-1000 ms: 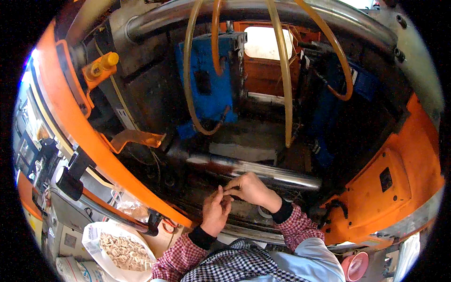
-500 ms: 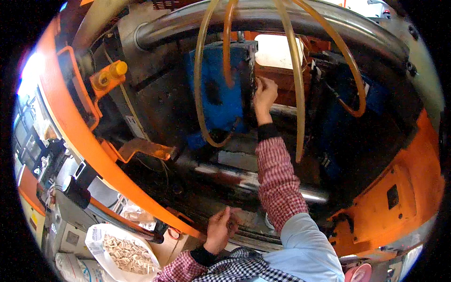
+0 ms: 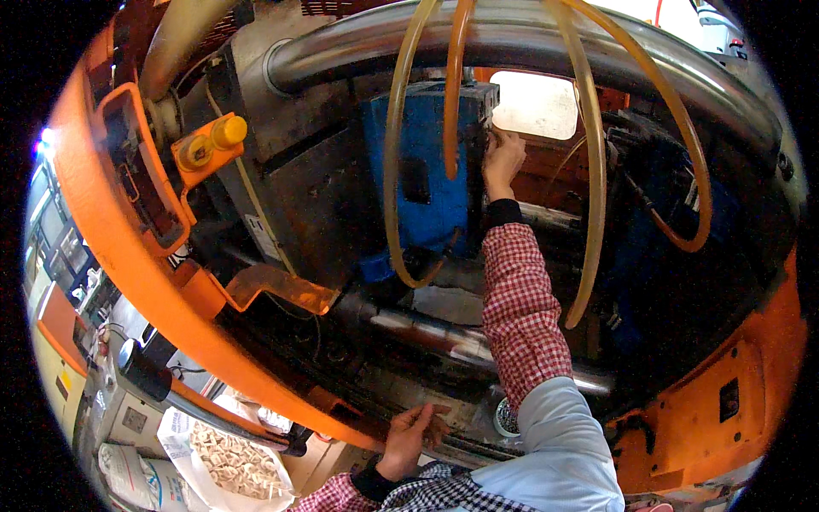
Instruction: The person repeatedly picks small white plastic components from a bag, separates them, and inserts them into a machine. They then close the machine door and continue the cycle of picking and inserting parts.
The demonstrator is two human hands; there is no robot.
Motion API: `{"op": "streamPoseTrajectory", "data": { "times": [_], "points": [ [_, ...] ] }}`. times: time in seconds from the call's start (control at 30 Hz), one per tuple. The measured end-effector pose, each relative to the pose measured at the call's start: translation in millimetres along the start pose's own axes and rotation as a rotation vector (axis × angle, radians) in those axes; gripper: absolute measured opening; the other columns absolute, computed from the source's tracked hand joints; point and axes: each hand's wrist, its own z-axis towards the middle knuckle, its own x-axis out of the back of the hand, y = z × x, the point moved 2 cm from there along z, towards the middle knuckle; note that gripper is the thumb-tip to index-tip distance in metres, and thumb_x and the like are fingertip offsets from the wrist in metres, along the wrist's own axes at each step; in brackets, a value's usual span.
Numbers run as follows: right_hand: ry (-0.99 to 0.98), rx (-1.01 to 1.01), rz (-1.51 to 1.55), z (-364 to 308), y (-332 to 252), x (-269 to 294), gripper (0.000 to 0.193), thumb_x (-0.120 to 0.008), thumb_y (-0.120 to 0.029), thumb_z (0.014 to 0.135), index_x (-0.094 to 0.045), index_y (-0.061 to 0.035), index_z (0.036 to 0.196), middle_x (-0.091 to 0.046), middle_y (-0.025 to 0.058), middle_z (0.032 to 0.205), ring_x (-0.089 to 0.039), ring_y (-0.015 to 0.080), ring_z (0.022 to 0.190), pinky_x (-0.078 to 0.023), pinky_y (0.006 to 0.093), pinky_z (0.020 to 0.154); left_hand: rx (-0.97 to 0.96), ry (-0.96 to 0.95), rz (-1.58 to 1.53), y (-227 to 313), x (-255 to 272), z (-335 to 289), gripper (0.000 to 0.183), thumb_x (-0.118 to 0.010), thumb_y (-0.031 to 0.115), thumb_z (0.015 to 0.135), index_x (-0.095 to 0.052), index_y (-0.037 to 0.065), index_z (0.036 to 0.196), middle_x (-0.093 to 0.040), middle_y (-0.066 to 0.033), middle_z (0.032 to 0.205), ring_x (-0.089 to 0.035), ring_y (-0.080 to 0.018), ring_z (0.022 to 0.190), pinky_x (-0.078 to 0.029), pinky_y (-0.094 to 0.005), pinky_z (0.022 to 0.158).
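Observation:
My right hand reaches deep into an orange-framed machine, at the right-hand face of a blue mould block. Its fingers are curled together against that dark face; whatever they pinch, if anything, is hidden. A second blue mould block stands opposite, in shadow on the right, with a gap between the two. Low at the machine's front edge hovers my left hand, thumb and fingers apart, holding nothing that I can see. Yellowish hoses hang in loops in front of the blocks and beside my right forearm.
A thick steel bar crosses above, and another shiny bar runs below. The orange frame curves along the left. At lower left, a white sack holds many small beige pieces. A small round container sits beside my right sleeve.
The view has shifted, so the machine appears further right and lower. My right hand stays at the block's face, fingers still curled. The left hand remains low by the front edge.

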Motion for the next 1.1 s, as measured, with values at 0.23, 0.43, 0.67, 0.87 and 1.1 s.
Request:
{"op": "streamPoseTrajectory", "data": {
  "times": [0.23, 0.43, 0.67, 0.87, 1.1],
  "points": [
    [-0.212, -0.227, 0.225, -6.4, 8.6, -17.2, 0.028, -0.055, 0.002, 0.074, -0.065, 0.0001, 0.100, -0.058, 0.0212, 0.103, -0.052, 0.0370, 0.098, -0.043, 0.0417, 0.086, -0.155, 0.024, 0.230, 3.8, -1.1, 1.8, 0.026, -0.050, 0.025, 0.092, -0.063, 0.002, 0.093, -0.065, -0.0054, 0.073, -0.058, -0.0139, 0.061, -0.046, -0.0263, 0.057],
    [-0.314, -0.313, 0.311, -21.9, -2.1, -16.6, 0.052, -0.047, 0.007, 0.070, -0.057, -0.0063, 0.119, -0.040, 0.0210, 0.130, -0.032, 0.0374, 0.123, -0.030, 0.0453, 0.102, -1.093, 0.097, 0.852, 29.4, 9.0, -68.1, 0.021, -0.062, 0.005, 0.080, -0.060, -0.001, 0.101, -0.059, -0.0160, 0.092, -0.058, -0.0250, 0.078, -0.047, -0.0319, 0.073],
    [-0.325, -0.395, 0.199, -30.6, -55.1, 60.6, 0.055, -0.044, 0.008, 0.070, -0.049, -0.0025, 0.124, -0.035, 0.0221, 0.135, -0.029, 0.0409, 0.124, -0.027, 0.0483, 0.103, -1.563, 1.215, 0.620, 90.2, 77.8, -123.6, 0.036, -0.056, 0.011, 0.087, -0.047, -0.002, 0.119, -0.057, -0.0117, 0.101, -0.054, -0.0169, 0.086, -0.045, -0.0284, 0.078],
    [-0.207, 0.136, 0.632, -142.0, -149.8, 218.7, 0.025, -0.047, 0.007, 0.077, -0.058, 0.0005, 0.099, -0.058, 0.0188, 0.097, -0.055, 0.0374, 0.091, -0.045, 0.0405, 0.080, -0.871, 0.354, 0.245, 57.9, 146.7, -89.5, 0.017, -0.049, 0.004, 0.087, -0.047, 0.000, 0.103, -0.056, -0.0086, 0.090, -0.052, -0.0154, 0.079, -0.044, -0.0266, 0.070],
    [-0.808, 0.431, 0.672, -334.6, -152.9, 404.1, 0.017, -0.059, -0.006, 0.067, -0.060, -0.0101, 0.083, -0.061, 0.0034, 0.086, -0.059, 0.0226, 0.071, -0.046, 0.0347, 0.053, -0.643, 0.062, 0.160, 68.2, 102.9, -110.4, 0.007, -0.057, -0.001, 0.075, -0.062, 0.000, 0.080, -0.064, -0.0072, 0.081, -0.058, -0.0148, 0.073, -0.046, -0.0268, 0.066]
  ]
}}
